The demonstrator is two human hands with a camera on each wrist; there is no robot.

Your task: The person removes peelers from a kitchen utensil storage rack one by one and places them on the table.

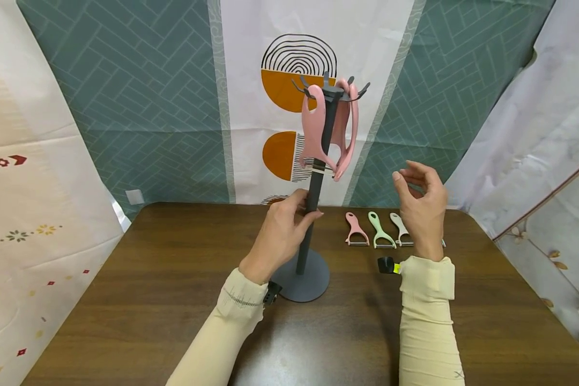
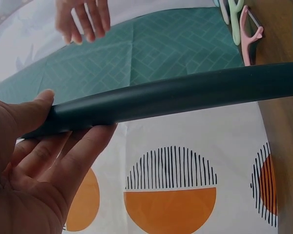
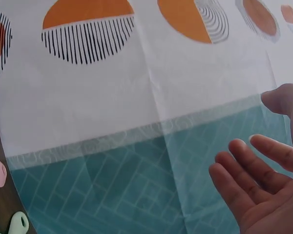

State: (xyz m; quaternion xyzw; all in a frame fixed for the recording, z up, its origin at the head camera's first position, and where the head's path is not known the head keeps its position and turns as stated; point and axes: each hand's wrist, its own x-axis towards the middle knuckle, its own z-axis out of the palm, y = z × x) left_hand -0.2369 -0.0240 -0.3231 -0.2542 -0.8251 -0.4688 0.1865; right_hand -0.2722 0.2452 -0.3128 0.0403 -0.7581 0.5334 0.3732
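Standing on the tabletop [image 1: 183,279], before a patterned cloth [image 1: 164,155], is a dark stand [image 1: 317,185]; the left hand [image 1: 277,233] holds its post [image 2: 176,95], thumb and fingers clamped on opposite sides. Only the head view shows the hooks [image 1: 326,79], the round base [image 1: 313,289] and the pink peelers [image 1: 313,128] hanging near the top. The left wrist view shows, much closer, how the fingers lie against the post. In the right wrist view, the right hand [image 1: 425,206] has its fingers lightly bent, the thumb well apart from them. The stand's long axis goes upward from the base, slanting slightly rightward in the head view. Pink [image 1: 353,225], green [image 1: 378,227] and white peelers [image 1: 399,224] lie to its right, handles toward the cloth.
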